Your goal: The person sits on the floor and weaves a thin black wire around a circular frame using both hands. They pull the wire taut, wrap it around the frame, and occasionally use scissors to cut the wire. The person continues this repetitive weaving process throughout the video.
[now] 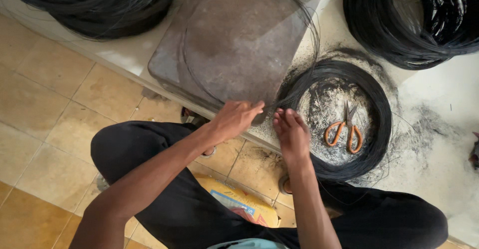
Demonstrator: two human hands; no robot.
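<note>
Two big black wire coils [100, 4] [414, 19] cropped by the top edge; dark object [475, 152] cut off at right.

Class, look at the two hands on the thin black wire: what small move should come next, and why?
Probably the left hand draws the wire loop round the grey plate while the right hand feeds strand from the coil; both pinch it, and the scissors lie untouched.

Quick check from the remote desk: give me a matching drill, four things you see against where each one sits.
1 scissors
2 metal slab
3 left hand
4 right hand

a under a thin wire loop
b inside the wire coil
c on that coil's near left rim
d at the slab's front edge

Pairs: 1-b, 2-a, 3-d, 4-c
</note>
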